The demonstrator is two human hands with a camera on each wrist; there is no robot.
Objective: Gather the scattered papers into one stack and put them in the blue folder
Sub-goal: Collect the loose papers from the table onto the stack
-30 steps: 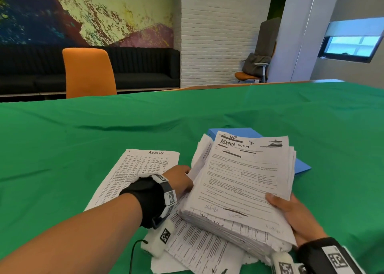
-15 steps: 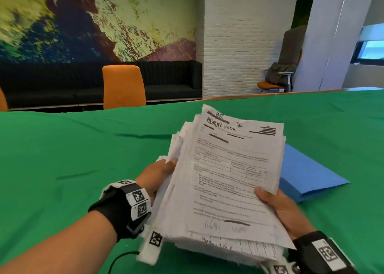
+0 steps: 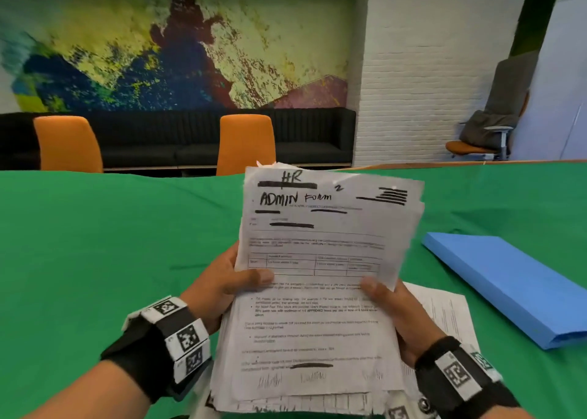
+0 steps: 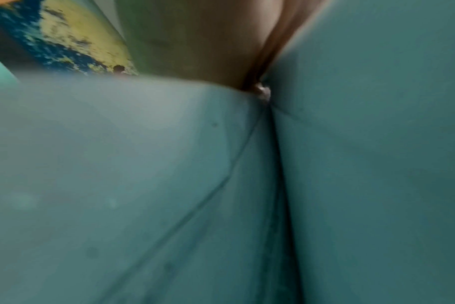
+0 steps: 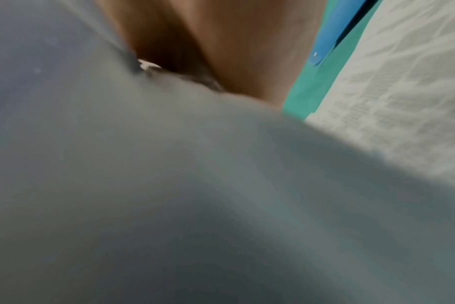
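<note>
Gripping a thick, ragged-edged paper stack (image 3: 320,291) headed "ADMIN form", left hand (image 3: 222,282) and right hand (image 3: 394,307) clamp its sides.

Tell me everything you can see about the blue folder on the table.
The blue folder looks like plain thin card, closed and flat on the green tablecloth, to the right of the held paper stack. Its long sides run diagonally. No hand touches it. A loose sheet lies nearby; whether they touch is unclear.

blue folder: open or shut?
Shut. The flat blue card folder lies closed on the green tablecloth, covers together, no papers visibly inside.
</note>
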